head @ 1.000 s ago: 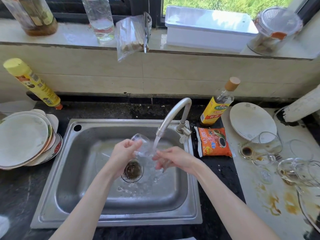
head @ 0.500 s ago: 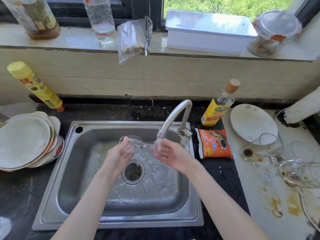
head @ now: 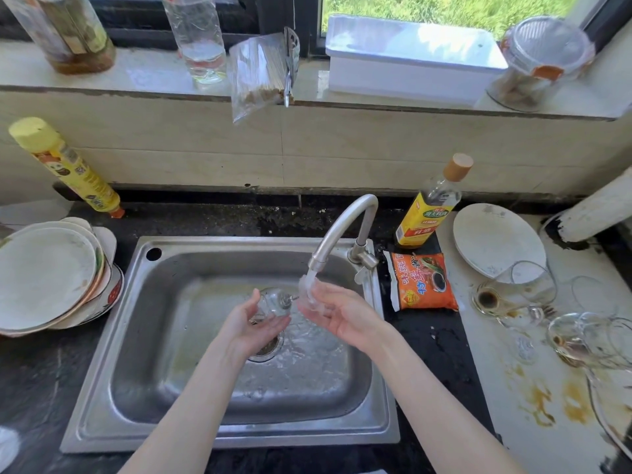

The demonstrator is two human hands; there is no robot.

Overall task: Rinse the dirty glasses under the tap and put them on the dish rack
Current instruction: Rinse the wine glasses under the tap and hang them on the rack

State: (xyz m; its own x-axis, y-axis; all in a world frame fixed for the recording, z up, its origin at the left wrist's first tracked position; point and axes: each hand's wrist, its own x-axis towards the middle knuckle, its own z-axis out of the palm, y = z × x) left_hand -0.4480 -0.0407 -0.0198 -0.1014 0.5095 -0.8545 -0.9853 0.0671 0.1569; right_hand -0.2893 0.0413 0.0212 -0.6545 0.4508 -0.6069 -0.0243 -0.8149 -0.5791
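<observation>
The glass (head: 272,302) lies on its side over the middle of the sink (head: 219,336), just left of the stream coming off the tap (head: 342,230); the left hand (head: 254,325) cups it from below and the left, thumb up beside the bowl and fingers fairly straight underneath, so it's cradling rather than clamping down (can't see if the fingers wrap behind it). The right hand (head: 337,311) is palm-up with relaxed, spread fingers right under the water; its fingertips (head: 304,306) reach toward the foot end of the glass, and whether they actually touch it I can't tell through the splash.

Just right of the tap there's an orange sauce packet (head: 422,280) with big Chinese characters, flat on the dark counter; behind it stands a bottle (head: 429,213) with a yellow label, also Chinese print, too small to read, and a tan cap. Further right, dirty glasses (head: 523,289) lie tipped over on a stained white surface, next to a white plate (head: 496,241). On the far left, a stack of plates (head: 48,278) and a leaning yellow bottle (head: 65,165) with a cartoon on the label; unreadable otherwise.
</observation>
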